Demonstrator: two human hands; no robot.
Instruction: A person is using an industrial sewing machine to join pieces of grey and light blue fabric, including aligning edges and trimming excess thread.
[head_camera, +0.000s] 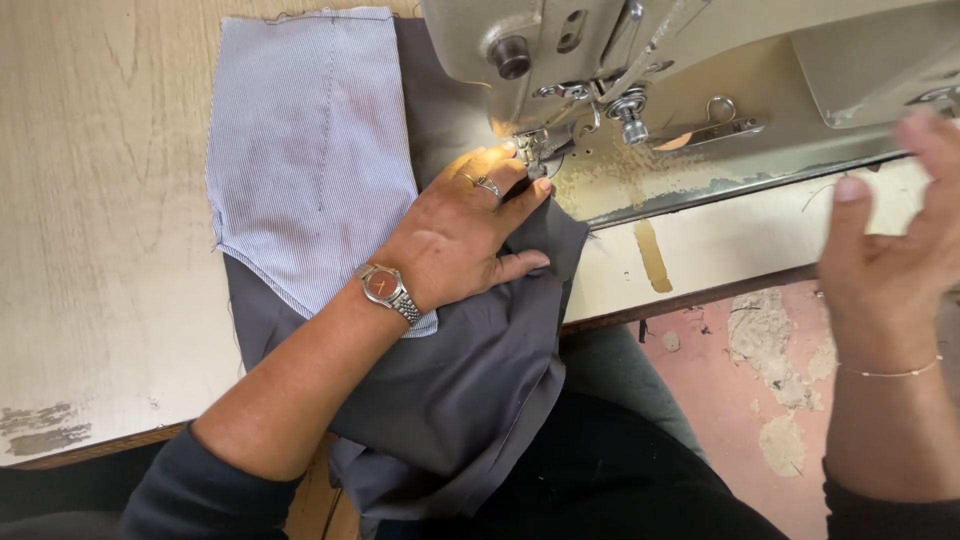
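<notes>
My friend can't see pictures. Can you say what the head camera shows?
A left hand presses grey cloth flat by a sewing machine needle. A striped cloth lies on the table, and the right hand is lifted, touching nothing.

Your right hand (885, 250) is motion-blurred and clipped at the frame's edge; your left hand (455, 235) hides the needle and the grey cloth (470, 370) beneath.
</notes>
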